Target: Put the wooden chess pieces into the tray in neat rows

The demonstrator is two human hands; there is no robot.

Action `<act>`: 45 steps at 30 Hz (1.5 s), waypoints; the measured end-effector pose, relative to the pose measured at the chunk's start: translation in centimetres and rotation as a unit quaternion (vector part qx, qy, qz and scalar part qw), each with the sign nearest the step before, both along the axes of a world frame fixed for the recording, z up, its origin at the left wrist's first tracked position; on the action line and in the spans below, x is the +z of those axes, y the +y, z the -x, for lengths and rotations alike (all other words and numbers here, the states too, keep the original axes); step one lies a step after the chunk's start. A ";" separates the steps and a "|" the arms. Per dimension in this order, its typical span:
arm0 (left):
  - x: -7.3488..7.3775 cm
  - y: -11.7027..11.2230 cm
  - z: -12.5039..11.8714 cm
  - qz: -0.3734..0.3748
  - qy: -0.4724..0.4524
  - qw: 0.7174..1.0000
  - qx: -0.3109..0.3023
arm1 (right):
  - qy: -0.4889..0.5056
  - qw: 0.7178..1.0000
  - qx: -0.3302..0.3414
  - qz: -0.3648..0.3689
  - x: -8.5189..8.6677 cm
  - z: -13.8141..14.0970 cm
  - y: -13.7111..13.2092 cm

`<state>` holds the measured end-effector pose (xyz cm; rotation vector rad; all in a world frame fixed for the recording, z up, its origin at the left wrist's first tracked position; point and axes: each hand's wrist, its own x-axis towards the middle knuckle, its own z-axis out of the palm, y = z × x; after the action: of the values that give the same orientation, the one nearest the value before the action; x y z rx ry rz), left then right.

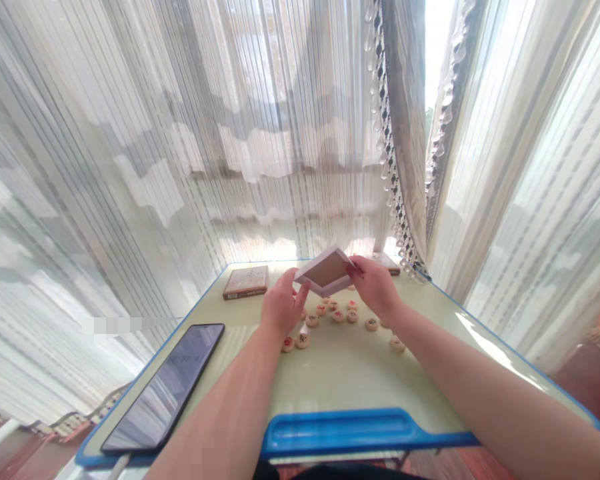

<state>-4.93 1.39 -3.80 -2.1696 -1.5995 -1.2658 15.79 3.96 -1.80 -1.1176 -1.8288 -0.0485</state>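
Between my two hands a shallow white box tray is held up and tilted, its brownish inside facing me. My left hand grips its left corner, thumb on the near side. At the right corner my right hand pinches the edge. Below the tray, round Chinese chess pieces with red and black characters lie scattered on the pale green table. A black-marked piece and a red-marked piece rest just below my left hand. Another piece lies beside my right forearm. The tray hides part of the group.
A flat printed box lies at the back left, and another box at the back right, partly behind my right hand. A large phone with a cable lies along the left edge. A blue trough borders the front; curtains hang behind.
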 end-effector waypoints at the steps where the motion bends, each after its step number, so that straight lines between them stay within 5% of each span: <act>1: 0.0 0.1 0.0 0.003 -0.004 1.000 0.017 | 0.006 1.000 0.004 -0.001 0.0 0.0 0.0; 11: 0.0 0.9 0.8 0.005 -0.109 0.992 0.065 | -0.115 0.991 0.063 -0.013 1.2 0.6 -2.5; 18: -0.1 1.7 0.9 0.049 -0.139 0.988 0.036 | -0.151 0.985 0.060 0.064 1.3 0.3 -2.4; 23: 0.3 1.3 0.7 0.053 -0.107 0.992 0.046 | -0.062 0.983 0.074 0.155 0.6 -0.2 -0.7; 29: 0.3 1.1 0.2 0.044 -0.093 0.991 0.081 | -0.052 0.942 0.103 0.314 1.6 -1.3 -0.5; 36: -0.3 1.9 0.8 0.031 -0.089 0.988 0.126 | -0.215 0.930 0.062 0.290 2.4 -1.7 -2.0; 42: -0.6 2.1 0.8 0.031 -0.073 0.989 0.127 | -0.288 0.865 0.052 0.408 3.2 -2.0 -5.4; 45: -0.6 2.0 0.7 0.037 -0.046 0.991 0.123 | -0.329 0.866 0.052 0.373 3.2 -1.7 -6.1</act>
<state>-5.59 3.42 -4.45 -1.9034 -1.9099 -1.2635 17.46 -2.10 1.44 -1.6648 -2.6328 0.4290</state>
